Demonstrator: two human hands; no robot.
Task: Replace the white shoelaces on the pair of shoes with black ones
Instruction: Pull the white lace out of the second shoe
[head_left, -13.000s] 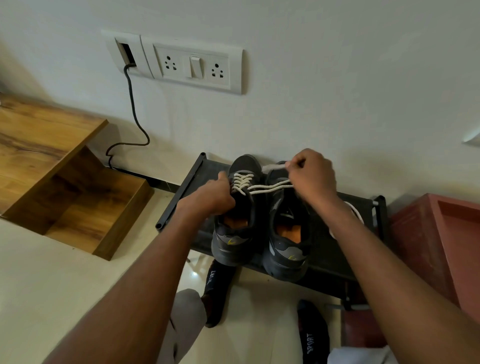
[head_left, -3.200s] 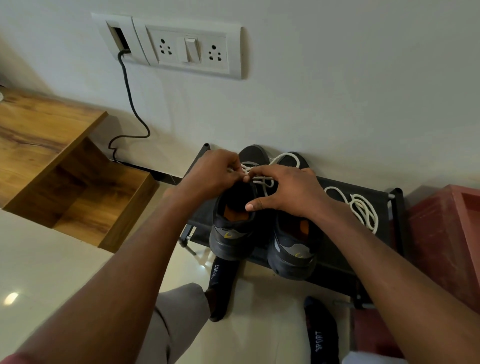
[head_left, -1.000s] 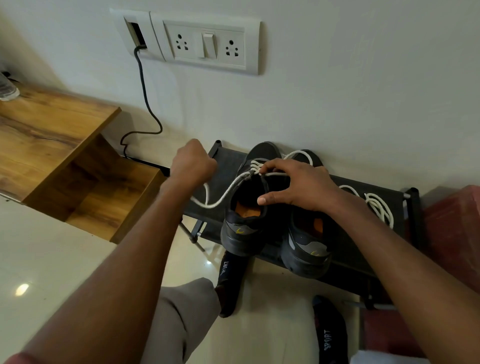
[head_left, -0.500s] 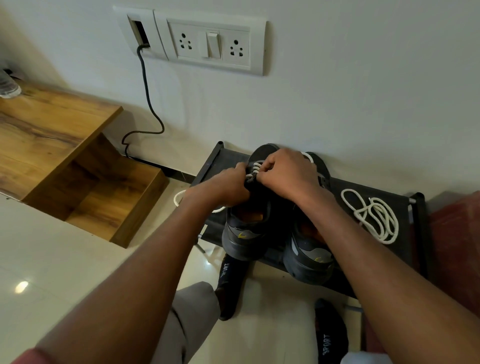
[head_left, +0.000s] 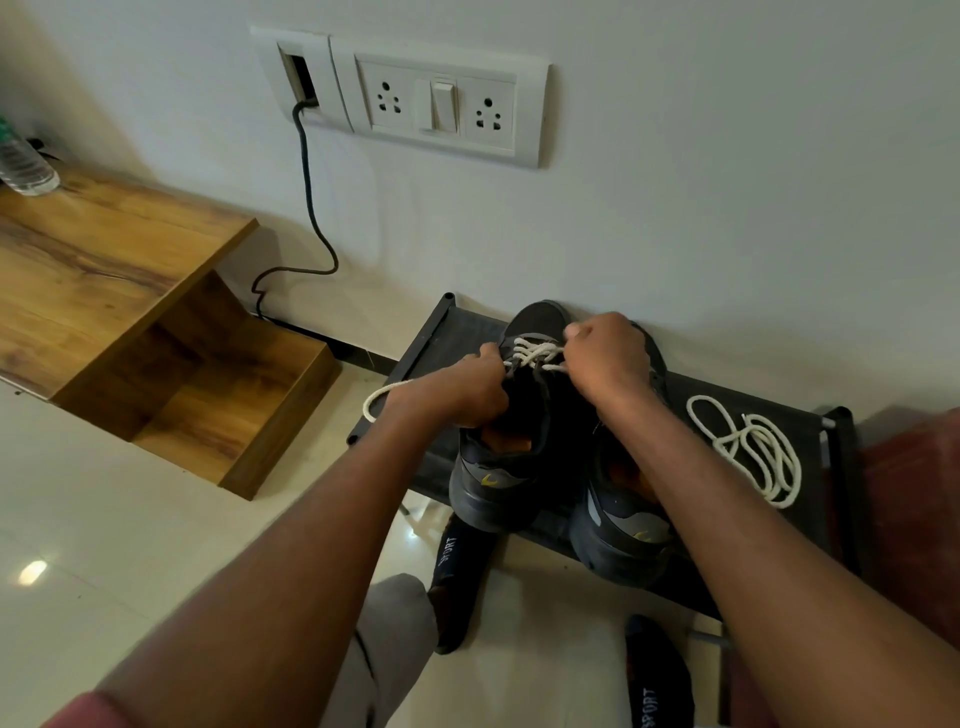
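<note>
Two dark grey shoes stand side by side on a low black rack (head_left: 441, 332), toes to the wall. The left shoe (head_left: 498, 467) still carries a white lace (head_left: 535, 353) through its front eyelets. My left hand (head_left: 462, 389) grips the left side of that shoe's opening, with a loose loop of the lace trailing out to its left. My right hand (head_left: 602, 358) pinches the lace at the eyelets. The right shoe (head_left: 623, 530) has no lace showing. A removed white lace (head_left: 748, 447) lies coiled on the rack to the right.
A wooden stepped shelf (head_left: 130, 312) stands at the left with a water bottle (head_left: 23, 161) on top. A black cable (head_left: 311, 208) hangs from the wall socket plate (head_left: 441, 98). A reddish box (head_left: 909, 493) sits at the right. My socked feet (head_left: 457, 571) rest below the rack.
My left hand pulled lace out to the left a second ago, then came back to the shoe. Both hands now work at the front eyelets, and the right hand has shifted slightly right.
</note>
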